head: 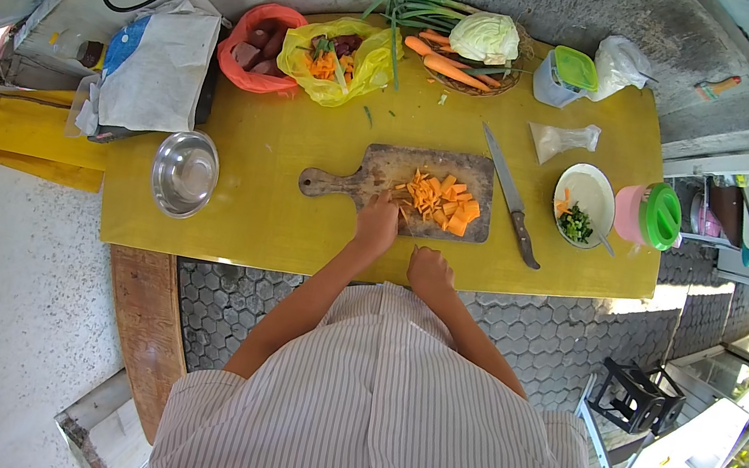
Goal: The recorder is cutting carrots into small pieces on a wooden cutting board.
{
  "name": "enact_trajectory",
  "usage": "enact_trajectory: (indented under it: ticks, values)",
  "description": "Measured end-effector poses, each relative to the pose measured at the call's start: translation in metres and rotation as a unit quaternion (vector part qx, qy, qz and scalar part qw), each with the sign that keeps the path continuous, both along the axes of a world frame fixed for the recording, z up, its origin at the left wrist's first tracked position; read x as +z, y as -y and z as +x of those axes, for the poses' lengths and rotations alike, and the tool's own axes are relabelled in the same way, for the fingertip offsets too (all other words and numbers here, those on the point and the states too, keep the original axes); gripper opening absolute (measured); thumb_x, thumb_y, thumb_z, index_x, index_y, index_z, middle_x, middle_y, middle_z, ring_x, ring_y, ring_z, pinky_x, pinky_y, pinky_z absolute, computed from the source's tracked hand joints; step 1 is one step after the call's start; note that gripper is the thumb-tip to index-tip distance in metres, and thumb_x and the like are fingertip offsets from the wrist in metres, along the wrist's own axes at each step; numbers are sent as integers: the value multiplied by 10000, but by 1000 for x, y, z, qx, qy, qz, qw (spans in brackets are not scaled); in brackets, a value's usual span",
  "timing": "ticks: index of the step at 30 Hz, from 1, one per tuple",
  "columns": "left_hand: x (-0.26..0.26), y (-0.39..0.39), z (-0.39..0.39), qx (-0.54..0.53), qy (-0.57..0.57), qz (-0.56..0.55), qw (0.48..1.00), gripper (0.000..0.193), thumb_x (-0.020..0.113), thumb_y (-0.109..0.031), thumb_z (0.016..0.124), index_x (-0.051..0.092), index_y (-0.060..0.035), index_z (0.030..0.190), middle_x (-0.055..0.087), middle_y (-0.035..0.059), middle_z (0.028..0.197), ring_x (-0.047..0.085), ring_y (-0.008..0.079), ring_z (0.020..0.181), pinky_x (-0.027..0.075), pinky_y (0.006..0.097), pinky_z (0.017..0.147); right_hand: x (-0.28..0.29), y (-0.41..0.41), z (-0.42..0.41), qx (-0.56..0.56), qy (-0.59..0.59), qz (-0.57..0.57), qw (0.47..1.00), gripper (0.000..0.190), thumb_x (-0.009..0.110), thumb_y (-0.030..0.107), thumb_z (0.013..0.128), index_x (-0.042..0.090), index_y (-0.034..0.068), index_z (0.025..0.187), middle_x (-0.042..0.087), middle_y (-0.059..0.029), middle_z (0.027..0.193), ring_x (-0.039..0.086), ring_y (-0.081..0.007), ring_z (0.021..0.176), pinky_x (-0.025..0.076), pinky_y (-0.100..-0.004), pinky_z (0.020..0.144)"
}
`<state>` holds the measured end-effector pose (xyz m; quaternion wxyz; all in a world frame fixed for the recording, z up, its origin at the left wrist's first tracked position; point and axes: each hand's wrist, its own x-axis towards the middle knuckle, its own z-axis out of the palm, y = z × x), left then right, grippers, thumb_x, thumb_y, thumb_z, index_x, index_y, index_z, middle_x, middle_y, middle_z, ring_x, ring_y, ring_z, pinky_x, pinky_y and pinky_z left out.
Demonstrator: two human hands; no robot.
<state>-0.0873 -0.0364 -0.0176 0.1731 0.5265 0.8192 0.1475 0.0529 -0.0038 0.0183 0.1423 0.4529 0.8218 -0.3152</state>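
A wooden cutting board (387,161) with a handle lies before me on the yellow table. Cut carrot pieces (442,201), some in thin strips and some in chunks, are heaped on its right half. My left hand (377,221) presses down at the board's front edge, its fingertips on carrot strips at the left of the heap. Just off the front edge, my right hand (431,271) is closed around a small knife (415,244); its handle is hidden in the fist and only a thin bit of blade shows. A larger kitchen knife (510,196) rests right of the board.
A steel bowl (184,174) stands left on the yellow table (258,213). Behind are red (255,81) and yellow plastic bags (366,90), a basket (490,90) with carrots and cabbage (486,37), and a green-lidded container (575,70). Rightward sit a white bowl (600,187) and a pink jug (630,211).
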Motion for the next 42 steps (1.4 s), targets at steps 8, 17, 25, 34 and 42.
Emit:
enact_trajectory:
  ticks: [8, 17, 25, 34, 42]
  values:
    - [13, 2, 8, -16, 18, -37, 999, 130, 577, -41, 754, 599, 33, 858, 462, 140, 1055, 496, 295, 991, 525, 381, 713, -19, -1, -1, -7, -10, -15, 1000, 357, 436, 271, 904, 615, -15, 784, 623, -253, 792, 622, -407, 766, 504, -467, 698]
    - [20, 6, 10, -19, 37, -51, 998, 169, 620, -90, 735, 606, 37, 845, 438, 147, 1103, 487, 299, 996, 523, 382, 695, -30, 1, -12, -17, -20, -4, 1000, 340, 444, 259, 893, 616, -16, 792, 623, -248, 798, 623, -397, 765, 498, -475, 696]
    - [19, 8, 12, -10, 43, -78, 996, 186, 619, -95, 723, 619, 43, 848, 446, 142, 1097, 495, 298, 978, 513, 375, 690, -41, 4, 0, -31, -29, -4, 999, 349, 447, 290, 894, 616, -3, 806, 618, -252, 779, 616, -410, 736, 493, -490, 674]
    - [11, 15, 0, 142, 212, 145, 956, 178, 594, -115, 803, 674, -28, 936, 579, 114, 894, 594, 238, 778, 497, 344, 664, -17, -12, 1, -100, -119, -7, 988, 399, 419, 330, 911, 585, -19, 808, 582, -285, 729, 581, -450, 704, 459, -520, 664]
    - [27, -54, -50, -88, 95, 144, 981, 130, 593, -129, 830, 682, -70, 904, 617, 81, 950, 572, 232, 897, 502, 362, 750, -13, -10, 6, -19, -83, -68, 994, 477, 355, 397, 928, 592, -7, 836, 602, -267, 767, 589, -436, 744, 465, -502, 697]
